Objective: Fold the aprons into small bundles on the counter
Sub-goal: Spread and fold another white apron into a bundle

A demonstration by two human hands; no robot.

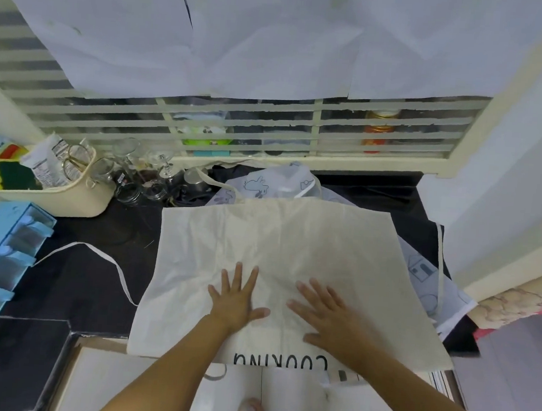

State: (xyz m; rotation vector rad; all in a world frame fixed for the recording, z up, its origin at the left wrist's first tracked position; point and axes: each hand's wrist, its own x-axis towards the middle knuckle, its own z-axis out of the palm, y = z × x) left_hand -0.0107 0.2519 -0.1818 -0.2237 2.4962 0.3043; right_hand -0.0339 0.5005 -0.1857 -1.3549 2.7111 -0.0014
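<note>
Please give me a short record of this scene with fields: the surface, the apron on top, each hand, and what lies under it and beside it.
surface: black counter
top apron: cream apron, lying flat; near edge with black lettering hangs over the counter's edge
left hand: left hand flat on the cream apron, fingers spread
right hand: right hand flat on it, fingers spread
underneath: printed apron, partly covered
strap: white strap loose on the counter
left back: cream basket, glass jars

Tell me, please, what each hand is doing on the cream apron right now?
Left hand: open, fingers spread, pressing flat on the cream apron.
Right hand: open, fingers straight, flat on the same apron, holding nothing.
</note>
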